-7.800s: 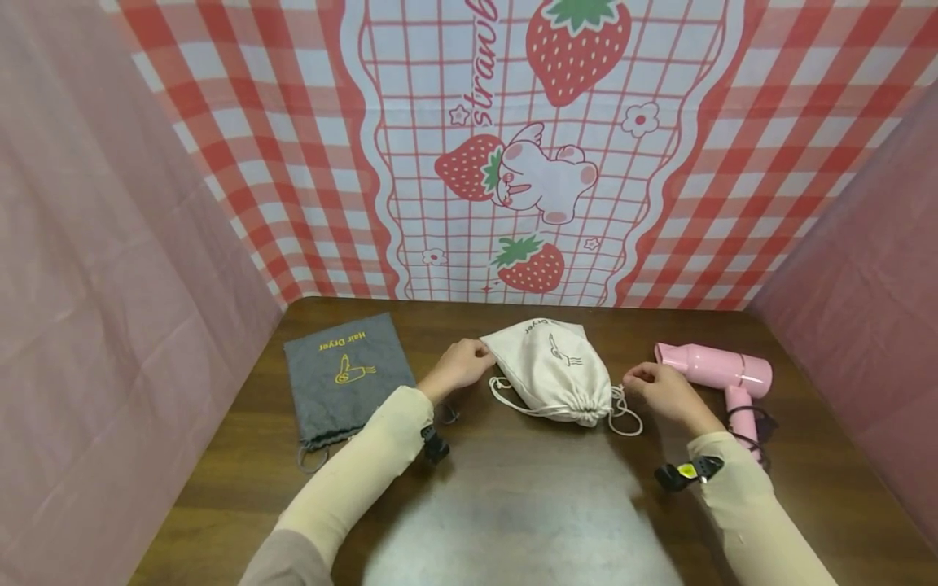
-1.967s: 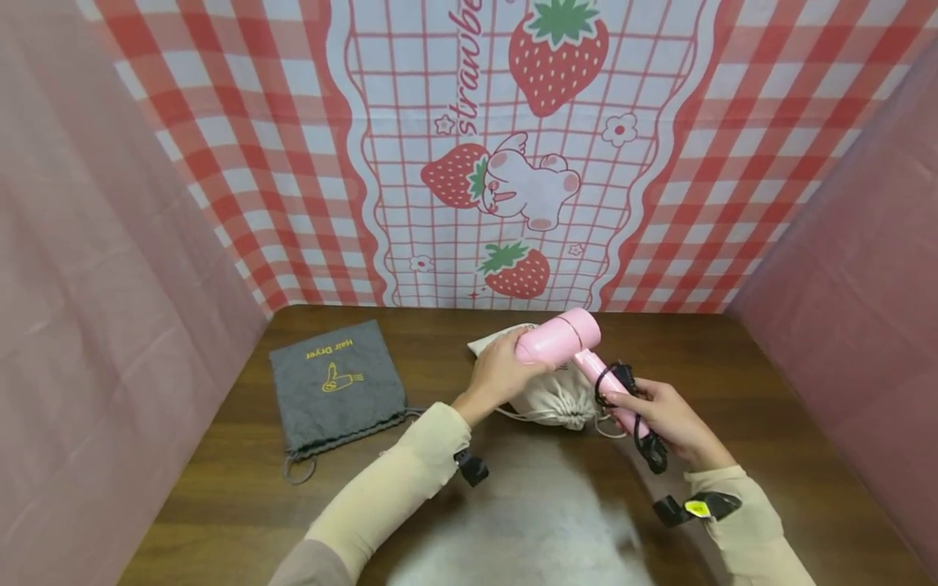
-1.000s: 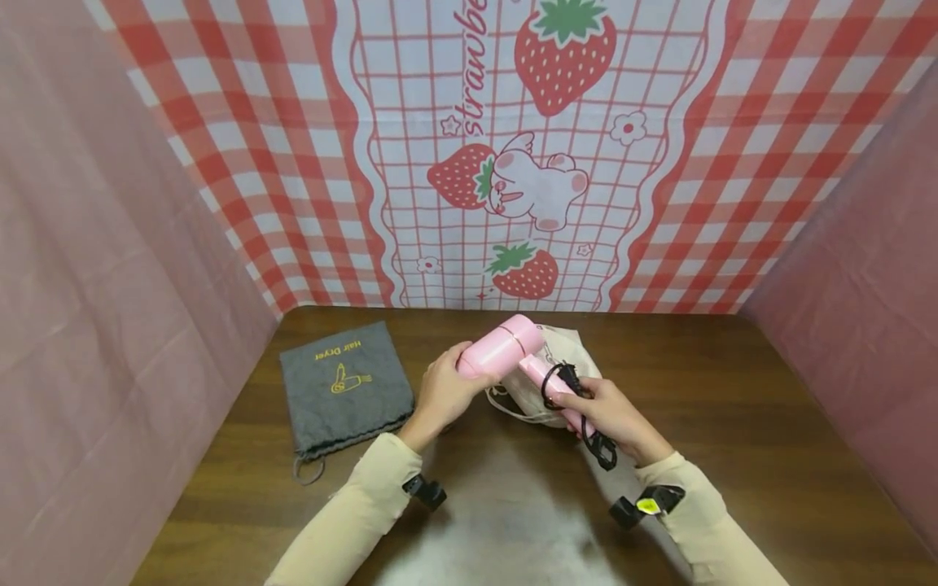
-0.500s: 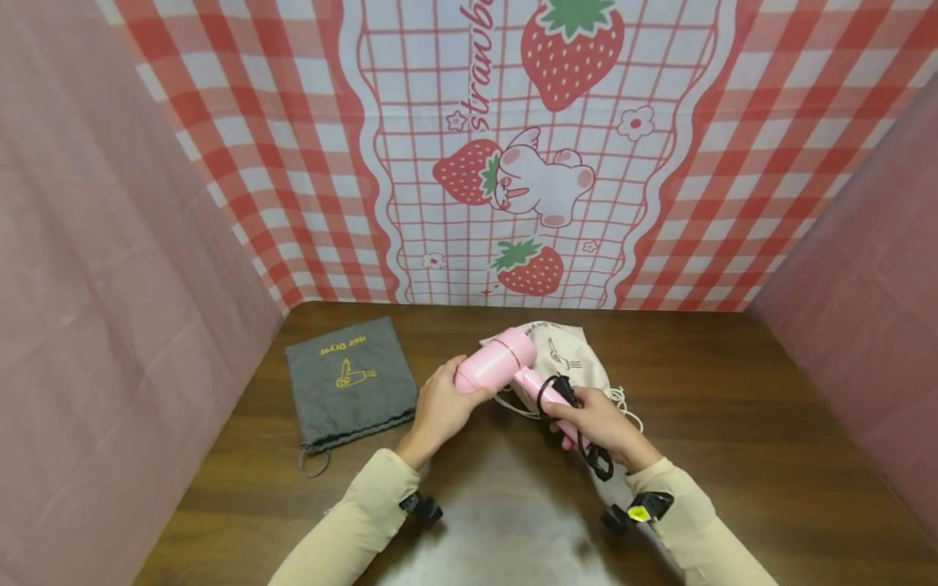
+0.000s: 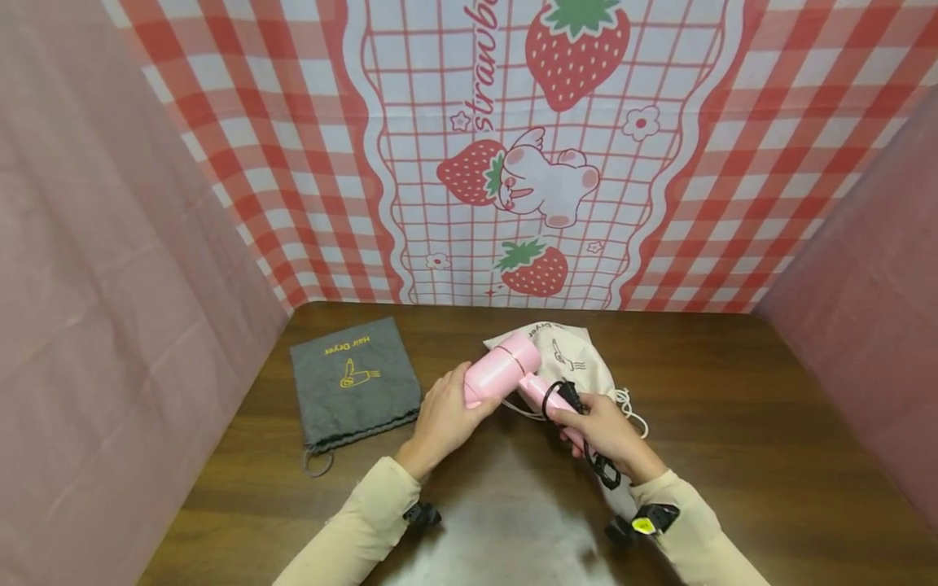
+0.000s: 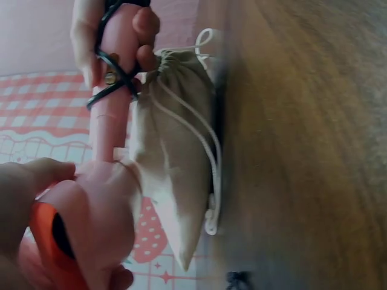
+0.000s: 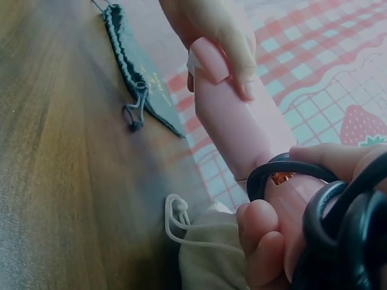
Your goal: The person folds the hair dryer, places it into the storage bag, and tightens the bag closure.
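A pink hair dryer is held by both hands in front of a cream drawstring bag. My left hand grips the nozzle end of its barrel, thumb and fingers on opposite sides in the right wrist view. My right hand grips the handle, which has a black cord wound around it. In the left wrist view the dryer hangs clear of the table, beside the bag. The bag bulges and its neck is drawn together; its contents are hidden.
A flat grey drawstring pouch, printed "Hair Dryer" in yellow, lies at the left of the brown wooden table. A red checked strawberry cloth hangs behind the table. Pink cloths close off both sides.
The hair dryer lay at the table's right while both hands were by the cream bag; now both hands hold it up. Over the last two seconds it has moved left and slightly nearer.
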{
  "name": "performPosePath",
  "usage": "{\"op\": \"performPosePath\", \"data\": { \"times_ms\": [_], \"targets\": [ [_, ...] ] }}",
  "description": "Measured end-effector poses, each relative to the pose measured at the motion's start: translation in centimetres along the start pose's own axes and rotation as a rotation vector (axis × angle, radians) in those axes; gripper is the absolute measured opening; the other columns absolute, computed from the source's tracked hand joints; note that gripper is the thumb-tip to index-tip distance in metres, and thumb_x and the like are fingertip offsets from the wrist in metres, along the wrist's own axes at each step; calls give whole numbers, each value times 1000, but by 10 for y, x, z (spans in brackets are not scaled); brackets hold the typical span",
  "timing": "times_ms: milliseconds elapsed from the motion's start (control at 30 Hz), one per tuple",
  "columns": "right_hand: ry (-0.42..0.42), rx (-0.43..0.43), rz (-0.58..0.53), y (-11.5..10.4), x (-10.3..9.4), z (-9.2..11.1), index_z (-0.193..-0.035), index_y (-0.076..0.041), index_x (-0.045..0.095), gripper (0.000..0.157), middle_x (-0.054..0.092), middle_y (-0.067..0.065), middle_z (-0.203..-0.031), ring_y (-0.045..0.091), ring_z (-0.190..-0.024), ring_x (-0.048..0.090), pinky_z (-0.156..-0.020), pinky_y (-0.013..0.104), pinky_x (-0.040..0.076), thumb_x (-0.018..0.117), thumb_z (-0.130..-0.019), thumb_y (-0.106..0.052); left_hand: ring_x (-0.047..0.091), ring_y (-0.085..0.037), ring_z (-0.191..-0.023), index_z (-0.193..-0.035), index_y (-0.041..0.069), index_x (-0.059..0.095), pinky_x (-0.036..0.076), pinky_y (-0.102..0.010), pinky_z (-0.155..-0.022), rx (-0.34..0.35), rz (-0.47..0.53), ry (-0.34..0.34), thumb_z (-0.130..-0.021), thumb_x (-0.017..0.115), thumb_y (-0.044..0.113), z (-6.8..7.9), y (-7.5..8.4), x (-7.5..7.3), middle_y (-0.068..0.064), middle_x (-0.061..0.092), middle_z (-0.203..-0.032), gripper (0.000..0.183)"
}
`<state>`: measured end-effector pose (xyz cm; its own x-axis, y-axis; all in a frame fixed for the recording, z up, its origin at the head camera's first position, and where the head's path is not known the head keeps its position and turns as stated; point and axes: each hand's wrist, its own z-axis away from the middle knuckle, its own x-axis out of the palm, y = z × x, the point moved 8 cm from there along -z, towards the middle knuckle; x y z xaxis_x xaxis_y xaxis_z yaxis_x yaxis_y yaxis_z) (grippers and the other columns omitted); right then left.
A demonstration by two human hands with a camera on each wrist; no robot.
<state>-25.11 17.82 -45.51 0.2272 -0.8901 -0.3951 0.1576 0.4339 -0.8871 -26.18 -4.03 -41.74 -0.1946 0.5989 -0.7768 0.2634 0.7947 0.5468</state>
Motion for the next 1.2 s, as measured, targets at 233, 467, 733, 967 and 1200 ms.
{"op": "performPosePath", "data": {
  "times_ms": [233, 467, 733, 967, 1200],
  "targets": [
    [2, -8, 4, 1, 1, 3, -86, 2, 52, 39, 63, 11, -61, 13, -39, 54, -41, 31, 46, 66, -79, -34, 57, -24, -101, -128, 12, 45, 46, -41, -81, -38, 51, -125, -72, 65, 52, -3, -4, 6, -9, 58, -116, 72],
    [12, -6, 21, 2, 4, 7, -85, 2, 53, 39, 54, 3, -50, 14, -37, 53, -39, 31, 44, 67, -78, -34, 56, -26, -106, -129, 11, 44, 44, -43, -85, -94, 106, -203, -74, 64, 53, -5, -9, 8, -10, 56, -122, 71],
    [-18, -87, 51, -10, 18, 17, -79, 1, 51, 31, 47, 0, -46, 11, -35, 47, -39, 31, 44, 68, -78, -25, 54, -28, -111, -130, 11, 44, 44, -44, -89, -142, 162, -284, -78, 58, 55, -10, -12, 11, -10, 54, -127, 69],
    [-16, -126, 122, -14, 25, 21, -79, -1, 53, 32, 47, -1, -47, 10, -35, 47, -38, 29, 43, 71, -75, -27, 57, -24, -98, -130, 8, 44, 47, -37, -79, -160, 265, -354, -79, 58, 55, -12, -15, 15, -14, 58, -118, 70],
    [-19, -177, 169, -21, 26, 25, -79, -3, 54, 33, 46, -1, -49, 9, -35, 46, -36, 27, 41, 72, -74, -31, 56, -18, -87, -127, 3, 43, 46, -29, -75, -139, 406, -440, -78, 62, 48, -13, -15, 21, -12, 59, -106, 69]
  ]
}}
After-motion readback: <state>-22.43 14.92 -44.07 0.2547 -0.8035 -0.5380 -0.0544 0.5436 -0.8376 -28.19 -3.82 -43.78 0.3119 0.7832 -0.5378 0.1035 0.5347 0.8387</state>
